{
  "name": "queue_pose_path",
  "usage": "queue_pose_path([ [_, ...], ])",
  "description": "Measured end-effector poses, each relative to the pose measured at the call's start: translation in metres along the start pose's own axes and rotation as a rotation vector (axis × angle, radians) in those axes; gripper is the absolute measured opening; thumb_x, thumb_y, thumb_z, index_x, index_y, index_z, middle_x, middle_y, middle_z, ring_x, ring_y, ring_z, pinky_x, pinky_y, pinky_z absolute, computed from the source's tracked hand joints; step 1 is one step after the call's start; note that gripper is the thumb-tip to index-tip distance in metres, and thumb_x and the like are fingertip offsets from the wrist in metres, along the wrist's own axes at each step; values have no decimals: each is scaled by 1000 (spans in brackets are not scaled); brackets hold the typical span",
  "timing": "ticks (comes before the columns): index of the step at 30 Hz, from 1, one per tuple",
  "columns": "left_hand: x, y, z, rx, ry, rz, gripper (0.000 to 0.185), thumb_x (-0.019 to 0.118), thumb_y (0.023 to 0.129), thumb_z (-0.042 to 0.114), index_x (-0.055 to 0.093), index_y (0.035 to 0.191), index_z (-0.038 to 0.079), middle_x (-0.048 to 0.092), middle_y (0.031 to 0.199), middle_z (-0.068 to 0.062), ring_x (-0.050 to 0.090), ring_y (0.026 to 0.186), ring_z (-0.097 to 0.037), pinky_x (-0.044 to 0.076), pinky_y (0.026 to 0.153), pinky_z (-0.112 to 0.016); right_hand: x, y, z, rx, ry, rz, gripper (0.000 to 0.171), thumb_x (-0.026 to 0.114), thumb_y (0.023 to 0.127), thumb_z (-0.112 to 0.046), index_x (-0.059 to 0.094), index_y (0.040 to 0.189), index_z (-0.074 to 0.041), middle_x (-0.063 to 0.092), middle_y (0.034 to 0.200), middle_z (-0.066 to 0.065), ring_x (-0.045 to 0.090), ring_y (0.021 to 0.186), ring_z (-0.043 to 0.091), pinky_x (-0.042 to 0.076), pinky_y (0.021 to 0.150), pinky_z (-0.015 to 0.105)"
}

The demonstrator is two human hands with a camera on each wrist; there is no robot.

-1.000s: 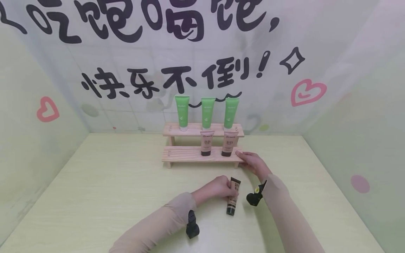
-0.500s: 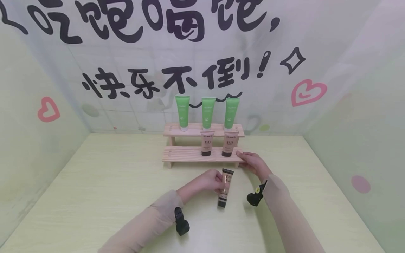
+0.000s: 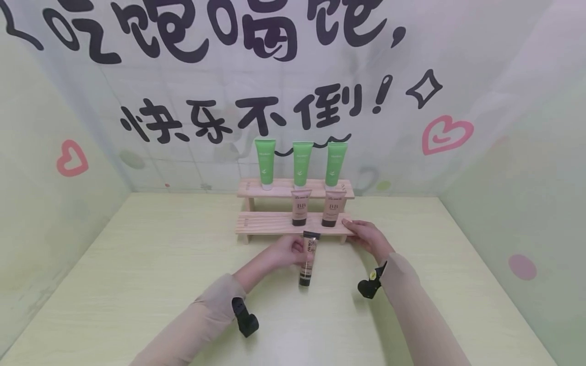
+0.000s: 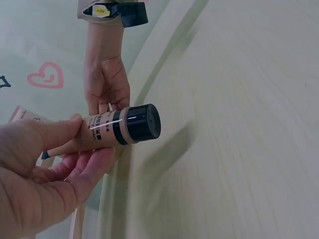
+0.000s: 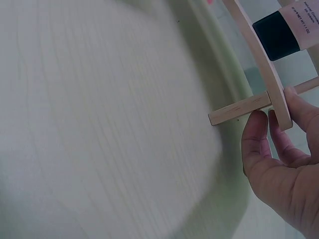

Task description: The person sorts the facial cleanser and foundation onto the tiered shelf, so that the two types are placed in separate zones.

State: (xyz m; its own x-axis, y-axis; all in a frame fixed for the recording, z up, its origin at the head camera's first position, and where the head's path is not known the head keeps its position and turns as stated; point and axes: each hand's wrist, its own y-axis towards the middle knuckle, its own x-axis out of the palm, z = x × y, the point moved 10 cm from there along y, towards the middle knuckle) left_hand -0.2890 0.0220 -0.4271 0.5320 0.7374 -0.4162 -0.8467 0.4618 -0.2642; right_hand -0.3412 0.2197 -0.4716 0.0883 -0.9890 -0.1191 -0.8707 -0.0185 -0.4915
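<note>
My left hand (image 3: 284,251) grips a beige tube with a black cap (image 3: 308,258), held upright, cap down, just in front of the wooden two-step rack (image 3: 274,223). In the left wrist view the thumb and fingers wrap the tube (image 4: 117,127). My right hand (image 3: 366,236) holds the right end of the rack's lower step (image 5: 279,107), thumb on top and fingers beneath. Two beige BB tubes (image 3: 300,207) (image 3: 332,207) stand on the lower step. Three green tubes (image 3: 265,162) (image 3: 302,162) (image 3: 335,163) stand on the upper step.
The rack stands at the back of a pale yellow-green table (image 3: 160,264), close to a wall with large black lettering and pink hearts. Walls close in on the left and right. The left part of the lower step (image 3: 261,222) carries nothing.
My left hand has lifted the beige tube off the table and carried it leftward and toward the rack. The right hand has stayed on the rack's right end.
</note>
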Motion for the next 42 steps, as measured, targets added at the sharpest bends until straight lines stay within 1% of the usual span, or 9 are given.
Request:
queue_pose_path([
  [5,-21,-6,-1,-9,5,61,42,71,78,22,55,110,1,60,97,-9,58,86,-17,52,76,-28,0,-1,1,8,14,-5,62,49,94,-30,29,137,9,52,118,12,54,90,8,40,105,34],
  [10,-41,-10,0,7,-5,123,37,72,77,19,57,106,2,62,98,-9,59,87,-17,53,78,-30,0,-3,0,-13,0,-22,61,49,94,-29,30,136,11,54,111,10,55,85,5,41,104,34],
  [14,-56,-14,0,9,17,178,36,73,76,19,58,105,3,63,99,-8,59,88,-17,53,79,-31,-1,-2,0,-16,0,-19,60,49,94,-29,30,136,10,55,108,7,55,83,4,41,104,34],
  [20,-70,-18,2,9,20,213,37,72,76,17,57,108,3,63,102,-10,60,91,-19,53,81,-32,-1,-1,0,-16,14,-12,61,49,94,-29,30,135,11,56,106,7,55,83,4,40,104,34],
  [24,-76,-20,3,17,17,221,39,71,77,17,56,110,2,63,105,-12,61,94,-20,53,83,-32,-1,-1,1,-7,13,-7,62,50,94,-30,30,136,10,54,117,12,55,88,6,40,105,35],
  [28,-84,-21,2,4,7,238,40,71,78,17,55,111,2,62,108,-13,60,99,-22,53,86,-32,-1,0,2,4,10,-4,62,50,93,-31,30,137,9,50,126,16,55,93,9,40,106,34],
  [33,-96,-22,0,-5,-20,271,39,69,80,17,54,112,2,59,111,-15,58,105,-26,52,89,-34,0,-1,2,5,14,-4,62,50,93,-31,30,137,8,52,120,13,55,92,8,40,105,34],
  [36,-105,-23,-1,-7,-36,312,40,68,80,19,52,115,4,58,114,-14,56,108,-28,51,91,-36,-1,-1,1,3,20,0,61,50,93,-30,31,136,8,53,117,11,55,91,8,39,106,35],
  [42,-123,-21,0,32,-34,396,39,66,82,16,50,116,4,56,119,-16,53,115,-31,46,97,-41,-1,-2,1,12,11,6,63,51,92,-33,32,137,7,54,115,10,54,89,8,41,104,34],
])
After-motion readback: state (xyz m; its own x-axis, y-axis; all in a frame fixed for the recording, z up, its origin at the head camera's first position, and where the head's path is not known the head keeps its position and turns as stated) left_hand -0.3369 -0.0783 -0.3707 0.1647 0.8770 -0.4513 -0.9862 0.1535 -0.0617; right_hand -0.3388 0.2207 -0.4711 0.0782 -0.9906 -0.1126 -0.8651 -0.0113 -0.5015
